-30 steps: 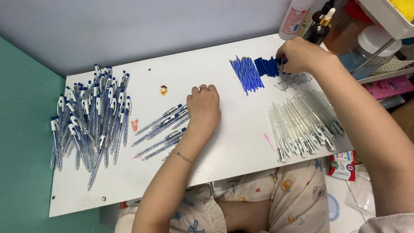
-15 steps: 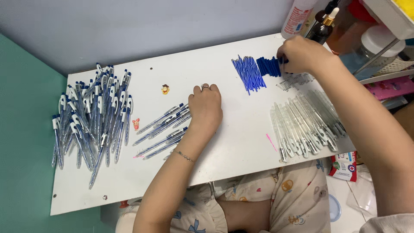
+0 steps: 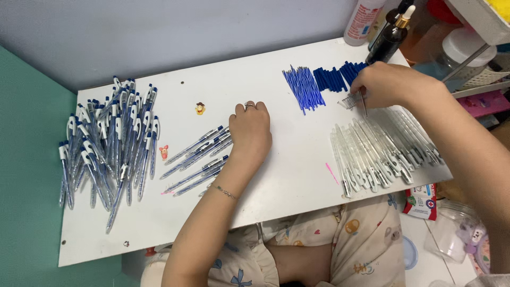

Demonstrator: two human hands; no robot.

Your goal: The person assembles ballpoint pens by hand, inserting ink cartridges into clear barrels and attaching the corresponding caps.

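Meanwhile, two hands at a white table point(image 3: 297, 175) strewn with pen parts.
Left hand point(image 3: 249, 130) rests fist-down, fingers curled, on loose pens point(image 3: 199, 159) — right hand point(image 3: 385, 85) pinches a clear barrel point(image 3: 364, 103) just beside the springs point(image 3: 349, 101), below the blue refills point(image 3: 304, 87).

Single head view only, nothing shared with second camera. You look steeply down from above white counter point(image 3: 297, 175), facing wall at far edge. Range close: both forearms fill lower frame, lap shows beneath near edge. Counter runs slightly tilted, left end lower in frame.
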